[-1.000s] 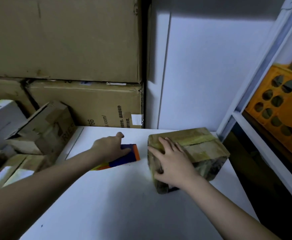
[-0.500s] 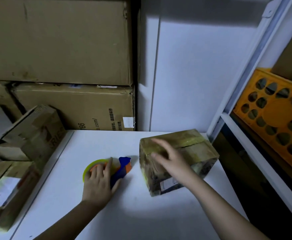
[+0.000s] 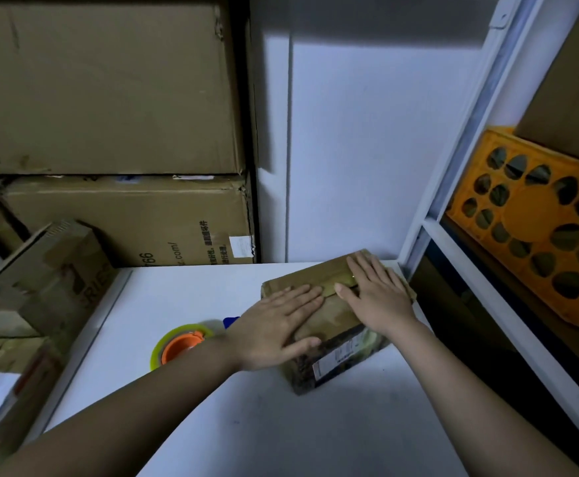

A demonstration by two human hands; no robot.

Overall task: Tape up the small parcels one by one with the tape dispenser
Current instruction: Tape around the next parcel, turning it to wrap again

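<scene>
Half a second ago our left hand (image 3: 274, 333) lay on the tape dispenser (image 3: 181, 344); it has since let go and moved onto the parcel (image 3: 336, 318), and the dispenser now lies alone on the white worktop (image 3: 184, 421), at nine o'clock from the parcel. Our right hand (image 3: 374, 297) has slid from the parcel's near corner to flat across its top. Both hands press down with fingers (image 3: 307, 292) straight and slightly spread, gripping nothing; the right ones lie over the yellowish tape strip (image 3: 336, 282). The parcel sits at the worktop's far right corner, at about one o'clock from us, near the white shelf post (image 3: 453, 160) at three o'clock. Stacked cartons (image 3: 109, 98) close off twelve o'clock, smaller boxes (image 3: 47, 280) crowd nine o'clock. Bare worktop lies open toward six o'clock.
</scene>
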